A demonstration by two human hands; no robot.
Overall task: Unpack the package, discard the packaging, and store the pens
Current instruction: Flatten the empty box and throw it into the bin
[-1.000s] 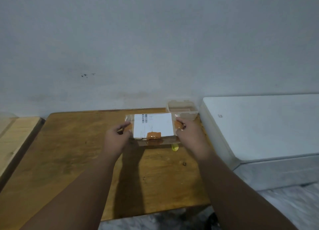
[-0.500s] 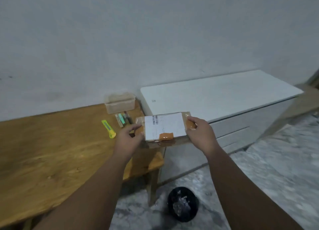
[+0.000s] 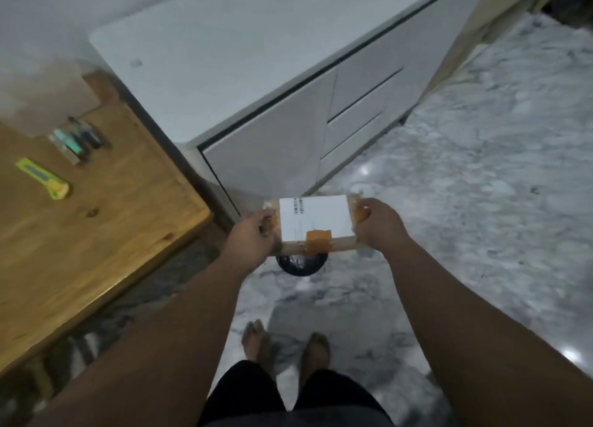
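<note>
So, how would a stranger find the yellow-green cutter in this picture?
Look at the wooden table on the left. The cutter lies flat on it, just nearer than the row of pens. It alone is bright yellow-green and wider than any pen.

Package [image 3: 316,224] is held out over the floor [image 3: 481,202], off the tabletop [image 3: 96,227] and to its right. Left hand [image 3: 253,237] grips its left end, right hand [image 3: 377,226] its right end. Bin [image 3: 301,264] sits on the floor directly under the package (mostly hidden by it). Cabinet [image 3: 256,73] stands behind the package, right of the tabletop, just beside it. On the tabletop: cutter [image 3: 43,182] at left, pens [image 3: 77,139] behind and right of it, close together, near the far edge. Container [image 3: 41,96] sits behind the pens (too blurred to tell if touching). Feet [image 3: 285,343] are on the floor, nearer than the bin.
</note>
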